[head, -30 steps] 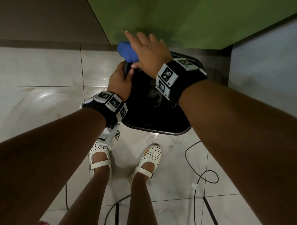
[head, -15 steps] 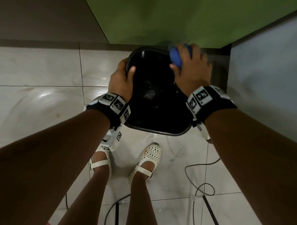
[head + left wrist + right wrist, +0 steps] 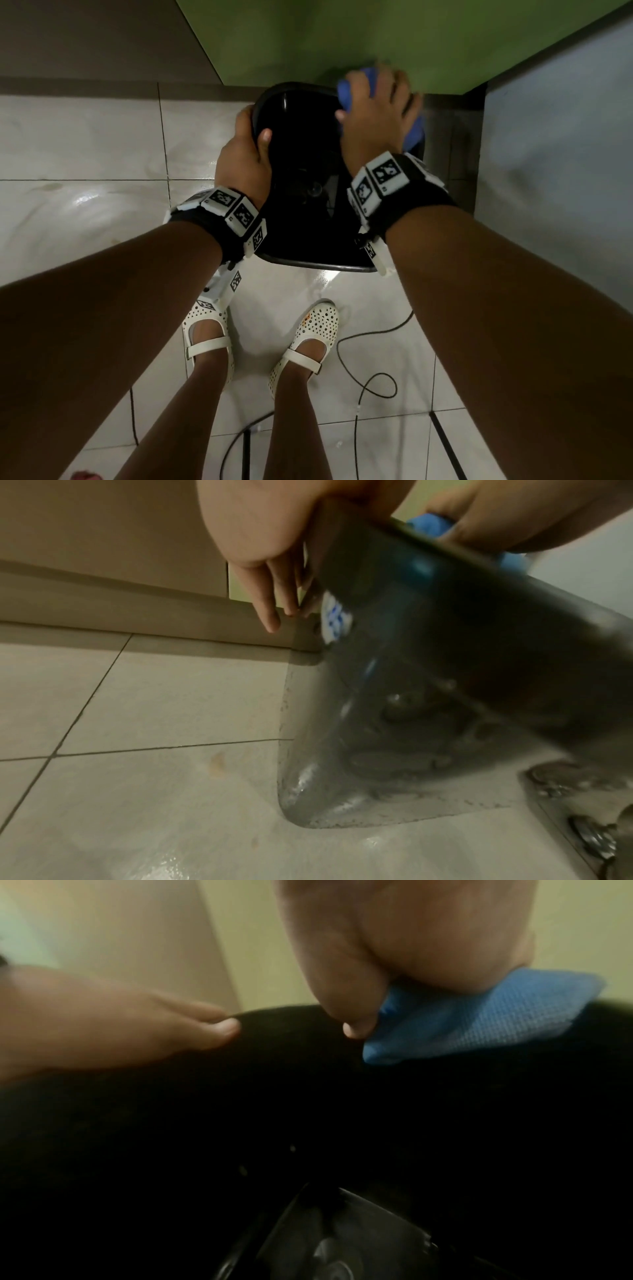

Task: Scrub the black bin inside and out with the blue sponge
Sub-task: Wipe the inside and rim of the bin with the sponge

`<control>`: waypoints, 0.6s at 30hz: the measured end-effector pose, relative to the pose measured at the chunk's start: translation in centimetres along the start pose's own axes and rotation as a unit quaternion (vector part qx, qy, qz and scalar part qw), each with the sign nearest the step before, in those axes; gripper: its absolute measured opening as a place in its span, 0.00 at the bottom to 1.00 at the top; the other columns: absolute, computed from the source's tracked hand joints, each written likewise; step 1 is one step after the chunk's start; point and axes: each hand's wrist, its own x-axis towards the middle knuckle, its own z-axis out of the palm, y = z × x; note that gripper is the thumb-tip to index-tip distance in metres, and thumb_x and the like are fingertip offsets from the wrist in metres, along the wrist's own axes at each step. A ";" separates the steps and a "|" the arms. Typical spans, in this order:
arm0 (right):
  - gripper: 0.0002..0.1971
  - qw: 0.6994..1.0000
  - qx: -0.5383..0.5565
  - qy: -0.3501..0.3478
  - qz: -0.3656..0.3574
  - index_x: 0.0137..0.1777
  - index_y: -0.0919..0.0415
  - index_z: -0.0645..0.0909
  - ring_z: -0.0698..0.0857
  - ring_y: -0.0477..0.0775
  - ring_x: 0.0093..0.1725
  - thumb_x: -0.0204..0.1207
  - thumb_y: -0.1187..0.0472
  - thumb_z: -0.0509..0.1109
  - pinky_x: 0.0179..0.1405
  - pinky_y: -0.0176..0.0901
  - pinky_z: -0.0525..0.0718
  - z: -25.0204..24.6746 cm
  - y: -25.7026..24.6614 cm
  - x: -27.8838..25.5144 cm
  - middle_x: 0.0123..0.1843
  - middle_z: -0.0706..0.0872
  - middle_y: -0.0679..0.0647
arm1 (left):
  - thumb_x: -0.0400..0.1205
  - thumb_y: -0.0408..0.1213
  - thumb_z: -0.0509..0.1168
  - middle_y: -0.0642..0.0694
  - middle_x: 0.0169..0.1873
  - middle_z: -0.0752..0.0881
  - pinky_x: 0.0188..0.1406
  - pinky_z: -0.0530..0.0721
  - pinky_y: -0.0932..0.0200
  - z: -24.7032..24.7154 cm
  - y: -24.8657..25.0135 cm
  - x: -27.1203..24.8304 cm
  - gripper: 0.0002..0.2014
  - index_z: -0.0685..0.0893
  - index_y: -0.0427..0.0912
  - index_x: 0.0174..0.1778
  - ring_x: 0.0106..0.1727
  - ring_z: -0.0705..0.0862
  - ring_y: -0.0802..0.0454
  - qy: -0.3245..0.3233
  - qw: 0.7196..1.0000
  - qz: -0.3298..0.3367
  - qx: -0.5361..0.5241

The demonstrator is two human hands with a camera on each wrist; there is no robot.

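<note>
The black bin (image 3: 308,265) stands tilted on the wet tile floor, its open top facing me. My left hand (image 3: 245,154) grips its left rim, thumb inside and fingers (image 3: 270,601) down the outer wall (image 3: 445,669). My right hand (image 3: 376,106) holds the blue sponge (image 3: 346,92) over the far right corner of the rim, thumb (image 3: 349,1001) on the inner side. The right wrist view shows the sponge (image 3: 479,1015) lying on the rim above the dark inside (image 3: 308,1123). From the left wrist the sponge (image 3: 428,524) peeks over the rim.
A green panel (image 3: 342,34) rises right behind the bin and a pale wall (image 3: 555,154) closes the right side. My feet in white shoes (image 3: 308,339) stand close in front. A black cable (image 3: 370,387) loops on the floor. Metal floor fittings (image 3: 592,840) sit beside the bin's base.
My right hand has carried the sponge along the far rim from the left corner to the right corner. The left hand has kept its grip on the left rim.
</note>
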 end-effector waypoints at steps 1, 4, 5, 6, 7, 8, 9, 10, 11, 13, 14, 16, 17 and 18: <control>0.24 1.000 0.003 0.000 -0.031 0.76 0.50 0.65 0.53 0.64 0.81 0.81 0.54 0.62 0.79 0.66 0.45 0.2 -0.5 0.0 0.83 0.57 0.57 | 0.86 0.42 0.49 0.33 0.58 0.84 0.49 0.76 0.52 0.0 0.0 0.0 0.21 0.63 0.42 0.75 0.58 0.82 0.34 0.000 1.000 -0.001 0.002; 0.26 0.998 -0.019 0.005 -0.066 0.78 0.49 0.62 0.60 0.64 0.79 0.81 0.50 0.61 0.78 0.66 0.52 0.2 -0.5 0.1 0.82 0.59 0.57 | 0.86 0.42 0.49 0.34 0.60 0.84 0.50 0.75 0.55 -0.1 0.0 0.1 0.20 0.64 0.43 0.74 0.60 0.81 0.35 -0.004 1.000 -0.007 -0.013; 0.27 0.997 -0.037 0.009 -0.062 0.78 0.49 0.61 0.62 0.64 0.77 0.81 0.48 0.61 0.77 0.64 0.56 0.1 0.0 0.0 0.81 0.61 0.57 | 0.86 0.41 0.50 0.35 0.60 0.84 0.50 0.75 0.57 -0.1 0.0 0.1 0.20 0.64 0.43 0.74 0.60 0.81 0.36 -0.006 1.000 -0.007 -0.021; 0.28 0.997 -0.050 0.011 -0.051 0.79 0.49 0.59 0.64 0.64 0.76 0.80 0.46 0.60 0.75 0.63 0.59 0.1 0.5 -0.2 0.80 0.62 0.58 | 0.86 0.41 0.50 0.36 0.60 0.84 0.50 0.75 0.58 -0.1 0.1 0.2 0.20 0.65 0.43 0.74 0.61 0.81 0.37 -0.009 1.000 -0.007 -0.027; 0.29 0.998 -0.055 0.011 -0.031 0.79 0.49 0.58 0.65 0.64 0.75 0.80 0.46 0.60 0.73 0.62 0.62 0.0 1.1 -0.5 0.79 0.64 0.59 | 0.86 0.41 0.50 0.36 0.61 0.84 0.51 0.75 0.59 -0.2 0.1 0.3 0.20 0.65 0.43 0.74 0.61 0.81 0.38 -0.012 0.999 -0.005 -0.030; 0.30 0.999 -0.050 0.006 -0.004 0.80 0.49 0.57 0.66 0.65 0.74 0.80 0.45 0.60 0.72 0.61 0.64 -0.1 1.6 -0.8 0.78 0.64 0.60 | 0.86 0.41 0.51 0.37 0.61 0.83 0.52 0.75 0.58 -0.2 0.2 0.3 0.20 0.65 0.43 0.74 0.62 0.81 0.39 -0.013 0.999 -0.004 -0.030; 0.30 0.999 -0.036 -0.002 0.027 0.80 0.50 0.56 0.65 0.66 0.74 0.80 0.46 0.60 0.70 0.61 0.67 -0.2 2.2 -1.1 0.78 0.64 0.61 | 0.86 0.41 0.51 0.37 0.62 0.83 0.53 0.75 0.58 -0.3 0.2 0.3 0.20 0.65 0.43 0.74 0.62 0.81 0.39 -0.013 0.999 -0.001 -0.031; 0.31 0.998 -0.017 -0.011 0.060 0.80 0.51 0.55 0.65 0.66 0.74 0.81 0.46 0.60 0.68 0.59 0.69 -0.4 2.8 -1.5 0.78 0.63 0.62 | 0.85 0.40 0.51 0.36 0.62 0.83 0.53 0.75 0.59 -0.3 0.3 0.3 0.20 0.66 0.43 0.74 0.62 0.81 0.39 -0.011 0.999 0.003 -0.031; 0.30 0.995 0.013 -0.018 0.095 0.80 0.53 0.54 0.67 0.67 0.73 0.82 0.47 0.59 0.67 0.58 0.71 -0.5 3.3 -1.9 0.77 0.63 0.63 | 0.85 0.40 0.51 0.36 0.62 0.83 0.52 0.75 0.60 -0.3 0.3 0.4 0.20 0.66 0.42 0.74 0.62 0.81 0.38 -0.008 0.999 0.007 -0.031; 0.30 0.975 0.124 -0.013 0.183 0.80 0.57 0.54 0.72 0.67 0.70 0.82 0.48 0.59 0.64 0.54 0.74 -0.6 4.1 -3.0 0.75 0.66 0.65 | 0.85 0.40 0.52 0.36 0.62 0.83 0.54 0.75 0.58 -0.3 0.3 0.3 0.20 0.66 0.42 0.74 0.63 0.81 0.38 0.000 0.999 0.009 -0.031; 0.30 0.955 0.185 -0.004 0.232 0.79 0.58 0.55 0.75 0.67 0.68 0.82 0.48 0.59 0.62 0.54 0.75 -0.5 4.1 -3.7 0.74 0.68 0.65 | 0.85 0.40 0.52 0.36 0.63 0.83 0.55 0.76 0.57 -0.2 0.3 0.3 0.20 0.67 0.41 0.74 0.63 0.80 0.38 0.004 0.999 0.009 -0.031; 0.31 0.917 0.253 0.005 0.307 0.79 0.59 0.56 0.77 0.67 0.67 0.81 0.46 0.60 0.59 0.54 0.77 0.1 4.1 -5.7 0.72 0.72 0.65 | 0.85 0.40 0.52 0.36 0.63 0.83 0.57 0.77 0.55 -0.2 0.3 0.3 0.20 0.67 0.42 0.74 0.63 0.80 0.38 0.012 0.999 0.005 -0.032; 0.31 0.902 0.269 0.004 0.337 0.78 0.59 0.56 0.78 0.67 0.66 0.81 0.46 0.61 0.59 0.53 0.77 0.6 4.0 -6.9 0.71 0.74 0.65 | 0.85 0.40 0.53 0.36 0.63 0.83 0.57 0.77 0.56 -0.2 0.3 0.2 0.20 0.67 0.42 0.74 0.63 0.81 0.38 0.014 0.999 0.002 -0.033; 0.30 0.889 0.283 0.000 0.360 0.77 0.59 0.57 0.79 0.66 0.66 0.81 0.46 0.61 0.58 0.53 0.77 1.0 3.9 -8.0 0.70 0.75 0.64 | 0.85 0.40 0.53 0.36 0.62 0.83 0.57 0.77 0.56 -0.2 0.3 0.2 0.20 0.68 0.42 0.74 0.63 0.81 0.38 0.016 0.999 0.001 -0.032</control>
